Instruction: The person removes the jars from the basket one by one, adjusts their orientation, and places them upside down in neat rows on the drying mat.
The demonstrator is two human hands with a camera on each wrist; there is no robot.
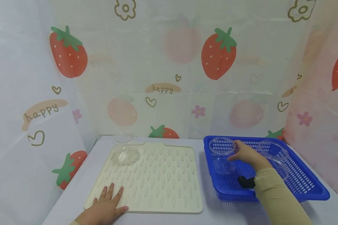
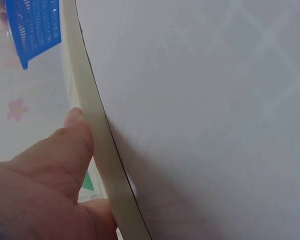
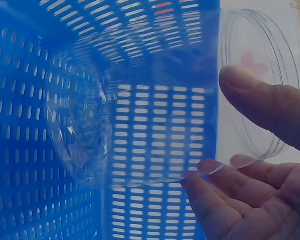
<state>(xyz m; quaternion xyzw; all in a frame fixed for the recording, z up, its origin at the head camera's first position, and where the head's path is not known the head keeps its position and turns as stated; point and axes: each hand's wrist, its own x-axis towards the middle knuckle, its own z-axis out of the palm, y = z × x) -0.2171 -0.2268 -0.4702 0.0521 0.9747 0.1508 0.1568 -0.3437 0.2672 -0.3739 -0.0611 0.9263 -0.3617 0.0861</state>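
My right hand (image 1: pixel 248 155) grips a clear plastic jar (image 1: pixel 224 167) near its rim, at the left side of the blue basket (image 1: pixel 218 189). In the right wrist view, the thumb and fingers hold opposite sides of the see-through jar (image 3: pixel 150 115), whose round base points into the basket. My left hand (image 1: pixel 105 207) rests with spread fingers on the front left corner of a cream ridged mat (image 1: pixel 160 178). The left wrist view shows the thumb along the edge of the mat (image 2: pixel 102 145).
Another clear jar (image 1: pixel 128 156) stands on the mat's far left corner. More clear jars (image 1: pixel 273 150) are in the basket's right part, partly hidden by my right arm. Printed sheets (image 1: pixel 160 62) enclose the white table at the back and sides.
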